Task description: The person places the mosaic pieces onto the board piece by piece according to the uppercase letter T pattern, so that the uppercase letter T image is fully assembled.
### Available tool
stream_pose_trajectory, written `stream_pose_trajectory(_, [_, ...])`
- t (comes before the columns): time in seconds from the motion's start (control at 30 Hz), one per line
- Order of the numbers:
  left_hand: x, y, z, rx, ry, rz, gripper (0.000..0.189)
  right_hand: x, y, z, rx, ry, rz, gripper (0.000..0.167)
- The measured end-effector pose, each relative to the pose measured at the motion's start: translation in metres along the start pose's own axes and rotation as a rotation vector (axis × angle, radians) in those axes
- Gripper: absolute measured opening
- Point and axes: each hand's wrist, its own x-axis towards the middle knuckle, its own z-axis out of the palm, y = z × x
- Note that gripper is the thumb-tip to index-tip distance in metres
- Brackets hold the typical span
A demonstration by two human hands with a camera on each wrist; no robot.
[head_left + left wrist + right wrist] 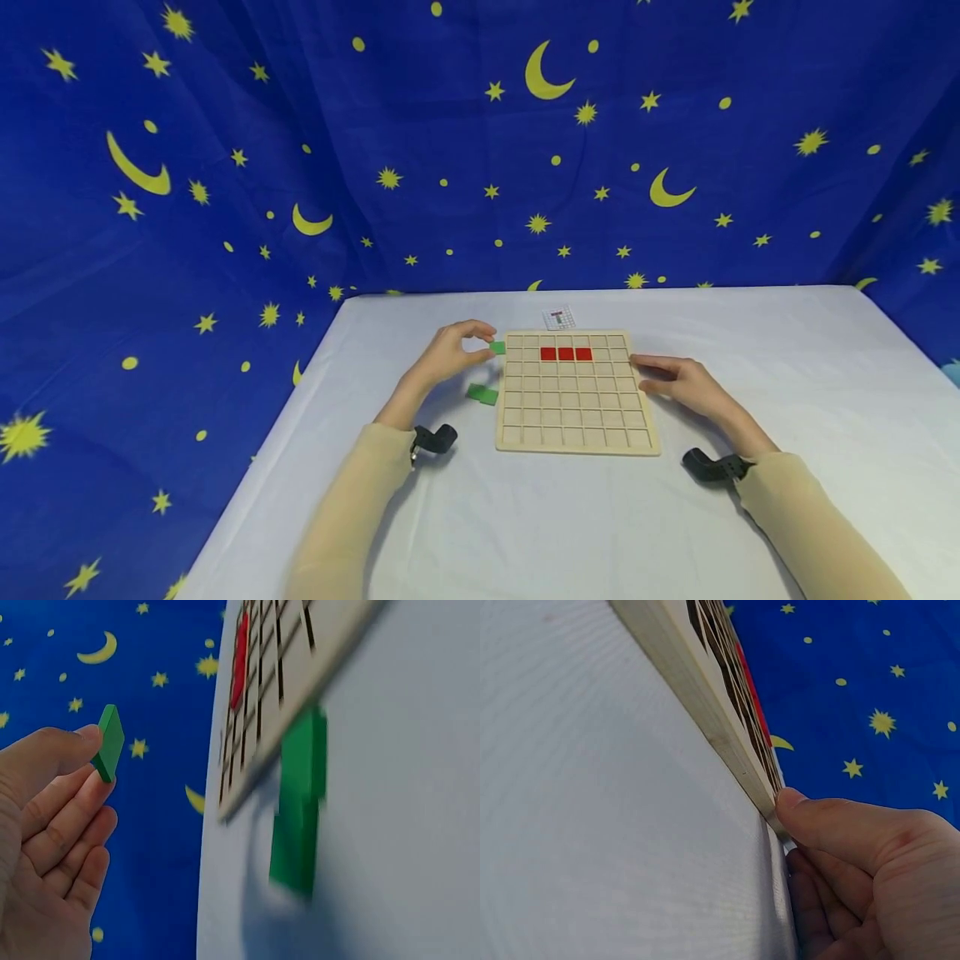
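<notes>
Between thumb and fingertips my left hand (447, 354) pinches a green square tile (109, 744), raised off the table just beyond the left edge of a wooden grid board (573, 445). Three red tiles (566, 354) sit side by side in the board's second row from the back. Two more green tiles (482, 394) lie overlapping by the board's left edge, below the left hand. At the board's right edge, my right hand (690, 385) rests with thumb and forefinger extended and their tips touching the rim; its other fingers curl loosely in the right wrist view.
Behind the board lies a small pattern card (558, 317) printed with a T-like shape on a grid. A white cloth covers the table (570, 533). Blue curtains (480, 150) with yellow moons and stars hang along the back and sides. Each wrist wears a black camera mount (708, 467).
</notes>
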Motion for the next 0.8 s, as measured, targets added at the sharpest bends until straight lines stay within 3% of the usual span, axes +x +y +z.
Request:
stream_pose_trajectory(0.3, [0.026,0.016,0.032,-0.065,-0.049,0.068,0.036,0.002,0.002,0.002,0.022,-0.002,0.021,0.056])
stream_pose_trajectory(0.57, [0.04,0.028,0.054,-0.08,-0.091,0.07,0.03,0.002,0.002,0.001,0.018,0.001,0.03,0.056])
stream_pose_trajectory(0.8, [0.045,0.031,0.072,-0.117,-0.096,0.031,0.033,0.001,0.0,0.0,0.028,-0.002,0.02,0.056])
